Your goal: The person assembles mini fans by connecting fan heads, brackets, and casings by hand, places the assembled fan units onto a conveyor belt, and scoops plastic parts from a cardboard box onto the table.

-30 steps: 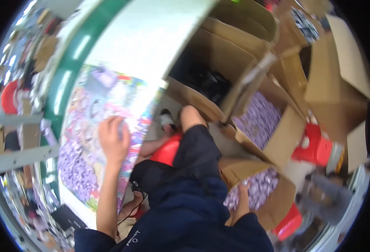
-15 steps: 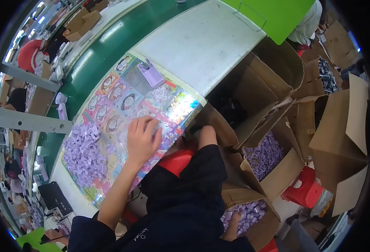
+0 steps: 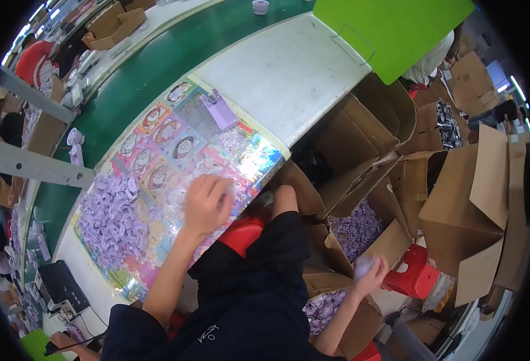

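Observation:
My left hand (image 3: 208, 206) is over the colourful shiny mat (image 3: 135, 246) on the bench, fingers bent and somewhat apart; I see nothing held in it. To its left lies a heap of small lilac plastic parts (image 3: 111, 222). A larger lilac plastic housing (image 3: 220, 113) rests near the mat's far edge. On my right, my right hand (image 3: 372, 278) is raised above a carton of rounded lilac parts (image 3: 324, 313). Its fingers are closed on a pale lilac plastic part (image 3: 363, 266), blurred by motion.
Another open carton (image 3: 391, 245) holds many small lilac pieces (image 3: 355, 228). Red stools (image 3: 412, 274) and tall cardboard boxes (image 3: 457, 198) crowd the right side. A green conveyor belt (image 3: 175, 57) runs beyond the white bench (image 3: 265, 69). A grey metal bar (image 3: 30, 161) crosses at left.
My right hand has come up and out of the carton of rounded lilac parts, with a lilac part in it. My left hand stays over the mat, its fingers more bent. The view has shifted slightly.

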A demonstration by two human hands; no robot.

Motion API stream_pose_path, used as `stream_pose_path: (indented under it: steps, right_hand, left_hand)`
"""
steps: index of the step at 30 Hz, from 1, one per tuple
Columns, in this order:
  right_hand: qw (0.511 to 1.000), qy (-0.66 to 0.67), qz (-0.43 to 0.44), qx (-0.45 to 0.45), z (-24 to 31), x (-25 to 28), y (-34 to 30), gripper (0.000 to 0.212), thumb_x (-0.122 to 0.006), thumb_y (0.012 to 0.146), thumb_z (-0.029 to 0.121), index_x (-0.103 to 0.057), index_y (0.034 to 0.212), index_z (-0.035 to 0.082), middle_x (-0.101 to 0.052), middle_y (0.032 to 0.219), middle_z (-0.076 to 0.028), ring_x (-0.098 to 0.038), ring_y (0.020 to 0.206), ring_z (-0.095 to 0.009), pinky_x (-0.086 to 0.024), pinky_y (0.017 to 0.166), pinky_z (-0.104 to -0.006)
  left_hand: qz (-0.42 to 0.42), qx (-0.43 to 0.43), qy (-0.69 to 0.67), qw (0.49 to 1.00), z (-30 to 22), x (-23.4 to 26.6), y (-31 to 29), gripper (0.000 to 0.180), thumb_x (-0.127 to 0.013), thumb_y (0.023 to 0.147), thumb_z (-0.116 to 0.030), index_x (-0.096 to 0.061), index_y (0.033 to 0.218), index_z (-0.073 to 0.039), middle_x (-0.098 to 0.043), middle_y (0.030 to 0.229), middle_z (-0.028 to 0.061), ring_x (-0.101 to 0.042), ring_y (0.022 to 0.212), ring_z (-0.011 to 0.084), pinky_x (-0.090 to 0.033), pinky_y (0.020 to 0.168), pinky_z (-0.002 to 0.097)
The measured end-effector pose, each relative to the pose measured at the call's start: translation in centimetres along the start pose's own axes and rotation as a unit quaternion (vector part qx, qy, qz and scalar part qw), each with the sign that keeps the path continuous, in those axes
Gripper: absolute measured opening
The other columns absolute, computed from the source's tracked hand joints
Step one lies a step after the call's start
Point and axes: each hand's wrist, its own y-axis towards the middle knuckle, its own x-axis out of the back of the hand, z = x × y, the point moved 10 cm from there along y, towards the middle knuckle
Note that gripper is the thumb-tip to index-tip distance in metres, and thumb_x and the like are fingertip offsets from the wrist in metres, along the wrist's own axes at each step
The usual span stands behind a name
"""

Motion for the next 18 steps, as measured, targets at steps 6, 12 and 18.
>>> stream_pose_path:
  steps: [6,12,18]
  right_hand:
    - [0.904,0.013,0.42,0.079,16.2,-26.9,-12.1,0.022,-0.057,0.1,0.012,-0.062,0.119,0.002,-0.058,0.113,-0.007,-0.054,0.104,-0.017,-0.044,0.093,-0.0305]
    - [0.709,0.069,0.661,0.238,23.0,-35.1,-27.0,0.041,-0.05,0.105,0.019,-0.049,0.141,0.001,-0.052,0.135,-0.019,-0.048,0.128,-0.029,-0.04,0.105,-0.0381]
    - [0.71,0.077,0.686,0.136,23.2,-39.2,-26.3,0.03,-0.05,0.104,0.015,-0.058,0.131,0.005,-0.065,0.113,-0.009,-0.062,0.096,-0.016,-0.052,0.077,-0.0316]
  left_hand:
    - [0.06,0.086,-0.281,0.954,-3.8,-0.7,-2.2,0.079,-0.083,0.07,-0.011,-0.047,0.14,-0.006,-0.053,0.132,0.0206,-0.055,0.122,0.0386,-0.047,0.103,0.044]
    - [-0.083,0.143,-0.202,0.965,0.6,4.4,-5.2,0.081,-0.085,0.066,-0.009,-0.046,0.137,-0.003,-0.053,0.13,0.0199,-0.057,0.119,0.0359,-0.046,0.104,0.0414]
    - [-0.216,0.326,-0.452,0.802,6.6,6.6,-11.0,0.067,-0.077,0.076,-0.013,-0.047,0.135,-0.001,-0.053,0.128,0.0102,-0.056,0.116,0.0186,-0.044,0.102,0.032]
